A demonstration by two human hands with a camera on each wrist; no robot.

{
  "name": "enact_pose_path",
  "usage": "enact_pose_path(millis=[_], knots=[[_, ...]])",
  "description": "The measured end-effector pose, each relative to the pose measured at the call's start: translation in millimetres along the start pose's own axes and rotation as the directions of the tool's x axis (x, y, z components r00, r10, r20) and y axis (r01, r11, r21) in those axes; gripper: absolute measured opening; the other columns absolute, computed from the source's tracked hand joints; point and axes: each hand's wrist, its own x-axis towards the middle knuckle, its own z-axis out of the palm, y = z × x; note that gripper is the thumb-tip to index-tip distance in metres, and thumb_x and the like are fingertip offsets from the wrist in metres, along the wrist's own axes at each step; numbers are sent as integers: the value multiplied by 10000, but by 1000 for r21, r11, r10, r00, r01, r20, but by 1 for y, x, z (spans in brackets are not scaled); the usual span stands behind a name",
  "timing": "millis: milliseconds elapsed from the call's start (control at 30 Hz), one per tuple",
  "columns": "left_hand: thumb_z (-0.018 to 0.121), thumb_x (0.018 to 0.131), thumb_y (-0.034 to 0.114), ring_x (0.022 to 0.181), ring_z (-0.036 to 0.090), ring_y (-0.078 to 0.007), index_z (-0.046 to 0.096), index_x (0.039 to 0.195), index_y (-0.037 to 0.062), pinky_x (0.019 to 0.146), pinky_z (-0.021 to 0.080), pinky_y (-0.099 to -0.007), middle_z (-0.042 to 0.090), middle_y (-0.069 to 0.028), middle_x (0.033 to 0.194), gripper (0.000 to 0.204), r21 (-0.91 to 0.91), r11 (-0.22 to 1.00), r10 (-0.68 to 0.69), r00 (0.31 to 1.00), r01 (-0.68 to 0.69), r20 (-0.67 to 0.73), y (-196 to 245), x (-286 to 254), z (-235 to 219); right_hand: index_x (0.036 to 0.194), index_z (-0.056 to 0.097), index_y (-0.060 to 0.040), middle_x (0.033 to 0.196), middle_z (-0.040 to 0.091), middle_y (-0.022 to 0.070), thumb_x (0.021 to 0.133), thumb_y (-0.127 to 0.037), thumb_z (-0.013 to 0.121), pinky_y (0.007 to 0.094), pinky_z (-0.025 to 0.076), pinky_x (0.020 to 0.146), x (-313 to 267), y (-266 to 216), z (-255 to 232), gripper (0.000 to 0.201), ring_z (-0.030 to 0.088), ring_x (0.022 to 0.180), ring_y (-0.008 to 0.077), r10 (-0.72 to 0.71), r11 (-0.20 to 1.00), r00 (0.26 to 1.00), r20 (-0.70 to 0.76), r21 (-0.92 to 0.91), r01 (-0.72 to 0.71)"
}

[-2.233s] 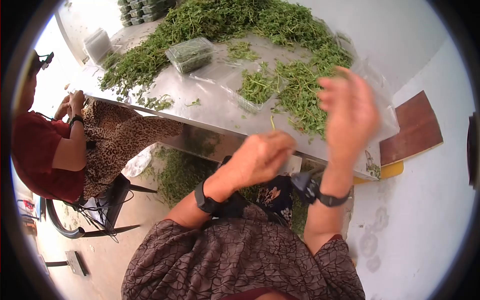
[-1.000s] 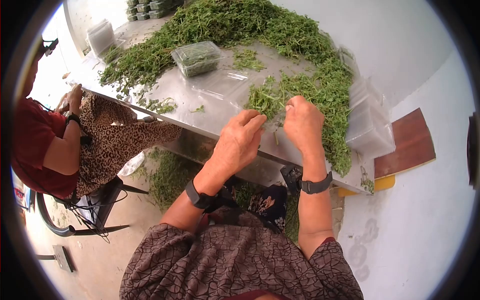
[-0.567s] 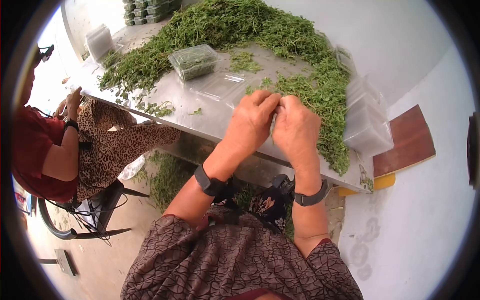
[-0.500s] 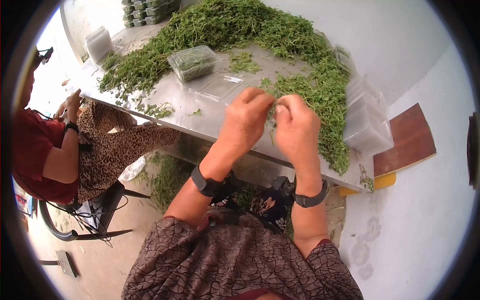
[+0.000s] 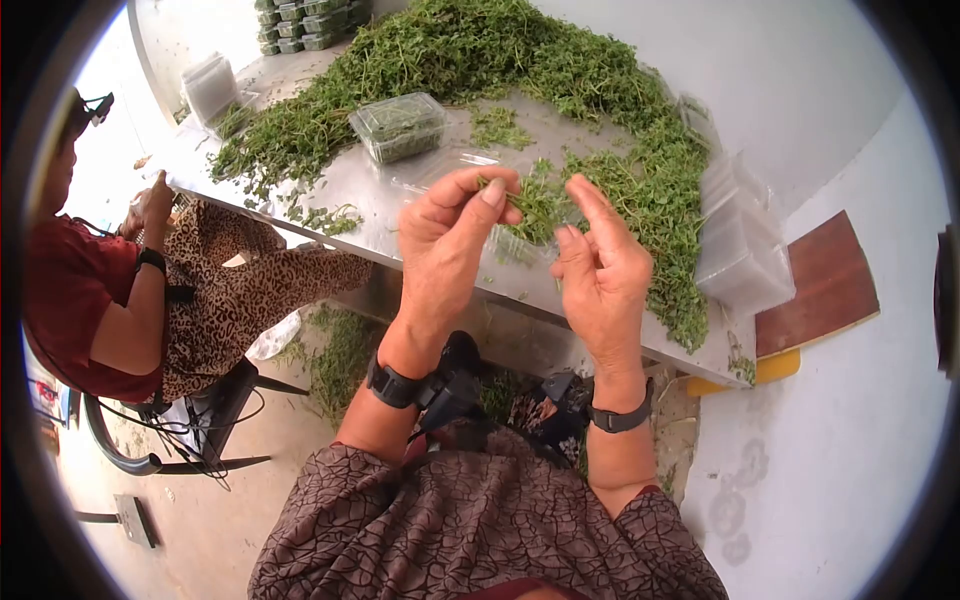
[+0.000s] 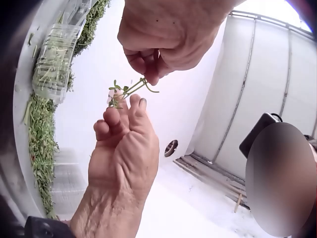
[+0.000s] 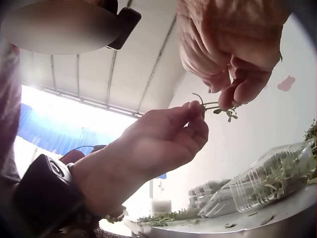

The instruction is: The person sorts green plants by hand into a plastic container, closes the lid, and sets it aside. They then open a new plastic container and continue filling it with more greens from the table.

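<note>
The left hand (image 5: 440,235) is pinching a small sprig (image 6: 125,89) by its stems above the near edge of the tabletop (image 5: 370,205), presumably so the leafy end is standing free towards the other hand. The right hand (image 5: 607,285) is showing its thumb and fingers spread in the head view; its fingertips are lying close to the leaves in the wrist views, but whether they are touching cannot be told. An uncovered box (image 5: 518,246) of greens is sitting just beyond the hands, probably for easy reach. The pile (image 5: 450,55) is curving around the far and right sides, likely leaving working room in the middle. Nested boxes (image 5: 745,250) are standing at the right, seemingly as spares, while a lidded box (image 5: 398,130) of greens is resting farther left, perhaps out of the way. Both forearms are reaching from the near side, wrists raised, the hands facing each other with a gap between.
</note>
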Motion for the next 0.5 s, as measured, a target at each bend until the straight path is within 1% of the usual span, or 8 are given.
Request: enact_pose_path(millis=[100,133,233,300,367,433,467,500], knots=[[559,915,63,771,584,-81,632,1021,-22,711,483,-216,633,-40,929,154,-18,999,-43,998,44,53,2,-10,2,1135,596,17,1083,637,198,862,-11,579,286,525,668,-6,-5,5,275,668,834,219,90,989,995,50,114,-95],[560,913,57,770,582,-81,630,1025,-22,711,482,-215,633,-39,930,154,-25,999,-40,995,42,87,1,-12,2,1100,620,8,929,663,165,850,27,561,278,503,615,-7,-10,5,257,652,743,207,141,973,986,93,169,-155],[536,927,70,746,566,-74,629,1025,-17,695,474,-207,629,-35,917,160,-14,999,-30,991,32,131,3,-23,0,1065,636,-4,828,640,143,835,60,539,276,477,574,-17,-9,2,257,623,662,201,118,983,980,159,124,-139],[488,954,94,719,546,-66,621,1013,-13,666,466,-206,629,-38,901,181,-68,989,-115,971,131,210,7,-29,-5,1035,643,-4,760,602,134,816,85,522,283,464,554,-23,-13,0,266,612,625,210,65,986,984,164,141,-88],[438,979,134,663,510,-52,606,945,0,611,440,-192,619,-28,834,217,-90,978,-171,968,190,183,13,-37,-1,996,643,4,743,591,128,800,93,527,291,459,542,-30,-13,-1,245,602,604,232,29,978,980,198,195,-68],[421,987,155,597,446,-35,581,876,22,544,379,-173,585,-3,748,235,-97,943,-284,920,319,271,14,-43,-8,910,625,27,735,585,130,769,78,553,300,443,517,-31,-15,-5,167,582,571,253,9,978,978,207,201,-51],[422,990,194,551,368,-21,564,838,40,502,302,-162,524,26,671,259,-41,952,-282,921,304,270,14,-44,-8,862,610,29,728,590,133,753,65,567,300,431,502,-31,-18,-10,123,573,558,257,-72,996,962,262,67,56],[422,990,194,551,368,-21,564,838,40,502,302,-162,524,26,671,259,-40,951,-284,920,305,271,15,-46,-9,814,596,32,721,595,137,737,53,581,300,419,486,-32,-19,-13,81,565,544,261,-141,984,934,327,-60,170]])
